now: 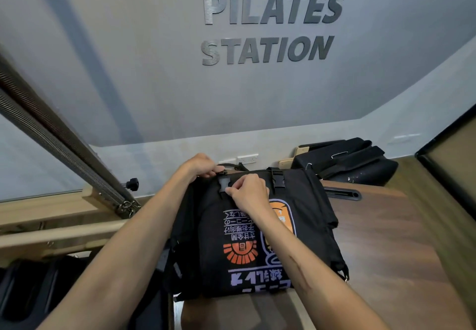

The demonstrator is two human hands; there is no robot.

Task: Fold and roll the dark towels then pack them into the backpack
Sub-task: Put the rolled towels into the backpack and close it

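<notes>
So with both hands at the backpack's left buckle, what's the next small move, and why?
Probably unclipping that buckle: the right hand pinches it, the left hand grips the backpack top edge, the flap looks closed, and no towels are in view.

Both arms reach forward, left hand (pixel 203 166) and right hand (pixel 248 190) pinching.

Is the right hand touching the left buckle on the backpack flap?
Touching. The head view shows the right hand pinching the left buckle on the backpack, fingertips on the plastic.
</notes>
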